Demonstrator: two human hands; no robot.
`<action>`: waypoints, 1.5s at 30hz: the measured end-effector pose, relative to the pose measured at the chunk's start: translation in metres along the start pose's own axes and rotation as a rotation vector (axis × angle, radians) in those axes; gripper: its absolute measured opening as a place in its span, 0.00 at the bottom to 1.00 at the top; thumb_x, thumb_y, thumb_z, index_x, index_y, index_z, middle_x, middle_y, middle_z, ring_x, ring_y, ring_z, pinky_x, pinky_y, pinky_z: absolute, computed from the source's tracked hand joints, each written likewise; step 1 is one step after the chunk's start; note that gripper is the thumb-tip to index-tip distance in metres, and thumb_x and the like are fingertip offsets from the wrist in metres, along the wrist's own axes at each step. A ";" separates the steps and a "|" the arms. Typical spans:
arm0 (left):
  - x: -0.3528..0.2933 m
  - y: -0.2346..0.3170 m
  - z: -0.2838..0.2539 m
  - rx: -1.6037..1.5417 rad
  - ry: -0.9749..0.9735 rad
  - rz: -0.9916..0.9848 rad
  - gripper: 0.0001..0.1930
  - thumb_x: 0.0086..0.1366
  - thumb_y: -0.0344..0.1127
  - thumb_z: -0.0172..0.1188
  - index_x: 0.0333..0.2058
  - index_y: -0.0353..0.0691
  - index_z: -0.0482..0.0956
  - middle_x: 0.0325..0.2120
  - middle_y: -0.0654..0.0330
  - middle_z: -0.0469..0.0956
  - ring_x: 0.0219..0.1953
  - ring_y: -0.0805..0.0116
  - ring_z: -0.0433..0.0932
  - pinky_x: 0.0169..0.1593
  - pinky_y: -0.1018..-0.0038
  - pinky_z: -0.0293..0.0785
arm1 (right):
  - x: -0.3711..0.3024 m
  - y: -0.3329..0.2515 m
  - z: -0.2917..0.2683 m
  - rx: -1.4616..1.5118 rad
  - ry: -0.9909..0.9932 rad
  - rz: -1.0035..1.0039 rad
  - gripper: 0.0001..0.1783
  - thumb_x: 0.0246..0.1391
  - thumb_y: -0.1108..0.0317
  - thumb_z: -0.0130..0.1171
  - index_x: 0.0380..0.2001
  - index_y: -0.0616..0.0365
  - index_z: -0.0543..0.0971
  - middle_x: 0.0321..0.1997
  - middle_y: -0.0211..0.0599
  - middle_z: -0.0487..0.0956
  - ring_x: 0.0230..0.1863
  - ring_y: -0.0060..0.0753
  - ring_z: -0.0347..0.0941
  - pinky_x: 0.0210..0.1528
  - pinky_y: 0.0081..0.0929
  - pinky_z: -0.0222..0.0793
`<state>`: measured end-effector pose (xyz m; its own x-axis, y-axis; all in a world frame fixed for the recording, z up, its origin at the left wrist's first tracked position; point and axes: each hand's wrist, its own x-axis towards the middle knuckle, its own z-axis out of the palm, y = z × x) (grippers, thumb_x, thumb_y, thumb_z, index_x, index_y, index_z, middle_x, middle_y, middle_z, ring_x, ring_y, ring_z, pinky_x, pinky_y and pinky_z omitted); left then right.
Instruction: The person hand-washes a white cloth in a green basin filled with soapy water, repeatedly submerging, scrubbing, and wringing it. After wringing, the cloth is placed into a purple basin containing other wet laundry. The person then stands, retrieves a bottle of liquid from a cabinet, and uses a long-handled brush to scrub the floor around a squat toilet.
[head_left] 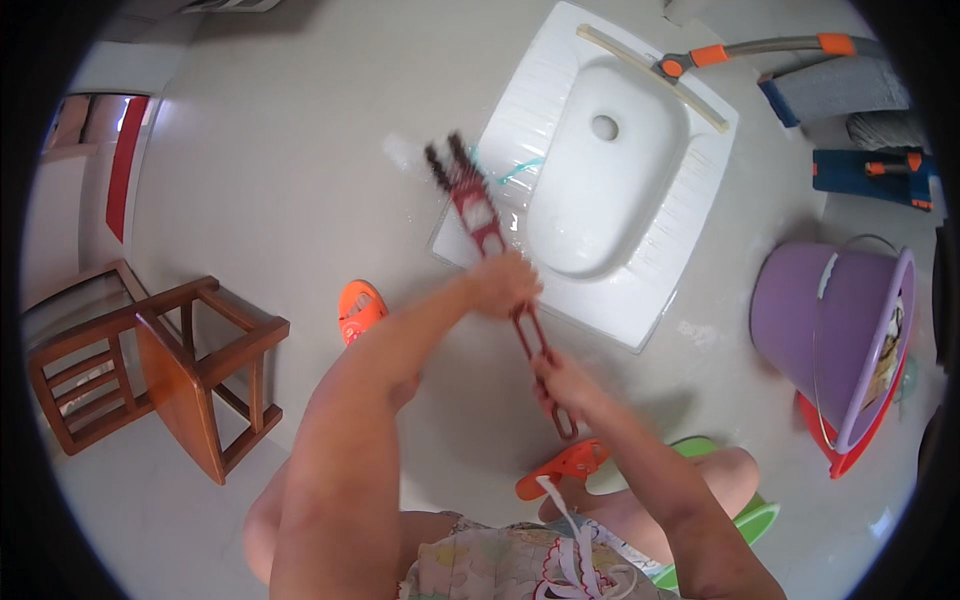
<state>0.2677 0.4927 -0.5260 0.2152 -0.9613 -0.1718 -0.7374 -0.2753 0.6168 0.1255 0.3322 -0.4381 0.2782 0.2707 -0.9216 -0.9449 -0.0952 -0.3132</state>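
My left hand (pixel 505 283) is wrapped round the upper handle of a long dark-red scrub brush (pixel 475 210). Lower down, near the handle's looped end, my right hand (pixel 567 382) grips the same brush. Its dark bristled head, slightly blurred, points away from me over the grey floor, just beside the left rim of a white squat toilet (pixel 655 235). Whether the bristles touch the floor I cannot tell. Wet patches and suds show on the floor near the brush head and on the toilet's ribbed edge, where a thin teal streak lies.
A mop head with orange joints (pixel 672 66) rests across the toilet's far right corner. To the right a purple bucket (pixel 800 320) lies tipped by a red basin (pixel 838 462). A wooden chair (pixel 180 400) stands tilted at left. Orange slippers (pixel 361 308) and a green plastic item (pixel 755 522) are near me.
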 end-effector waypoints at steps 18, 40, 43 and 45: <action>0.013 0.079 0.040 0.015 -0.283 -0.180 0.06 0.47 0.39 0.60 0.23 0.45 0.77 0.25 0.55 0.78 0.35 0.55 0.77 0.42 0.60 0.68 | -0.037 0.060 -0.024 -0.278 0.010 -0.014 0.14 0.61 0.59 0.41 0.39 0.59 0.67 0.19 0.32 0.69 0.15 0.25 0.66 0.15 0.28 0.62; 0.103 -0.071 -0.058 0.201 0.417 0.187 0.05 0.49 0.36 0.58 0.21 0.44 0.72 0.21 0.59 0.71 0.29 0.60 0.70 0.37 0.63 0.64 | 0.048 -0.067 -0.082 0.108 0.131 -0.053 0.14 0.61 0.56 0.45 0.34 0.57 0.67 0.17 0.31 0.67 0.12 0.24 0.62 0.14 0.28 0.60; 0.054 0.006 -0.007 0.004 0.265 0.066 0.04 0.49 0.35 0.58 0.22 0.44 0.73 0.21 0.59 0.72 0.31 0.60 0.72 0.39 0.64 0.65 | -0.005 -0.007 -0.042 0.005 0.096 -0.020 0.14 0.61 0.56 0.46 0.31 0.57 0.68 0.16 0.29 0.66 0.12 0.24 0.62 0.14 0.28 0.60; 0.030 0.061 0.032 0.005 -0.002 0.041 0.05 0.47 0.36 0.59 0.23 0.44 0.73 0.23 0.59 0.73 0.33 0.59 0.73 0.43 0.63 0.65 | -0.043 0.039 -0.020 0.025 0.045 0.085 0.14 0.60 0.56 0.46 0.32 0.57 0.69 0.15 0.29 0.66 0.13 0.24 0.62 0.14 0.28 0.60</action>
<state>0.2090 0.4474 -0.5181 0.1835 -0.9717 -0.1484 -0.7490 -0.2360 0.6192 0.0797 0.2980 -0.4154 0.2037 0.2189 -0.9542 -0.9693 -0.0923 -0.2281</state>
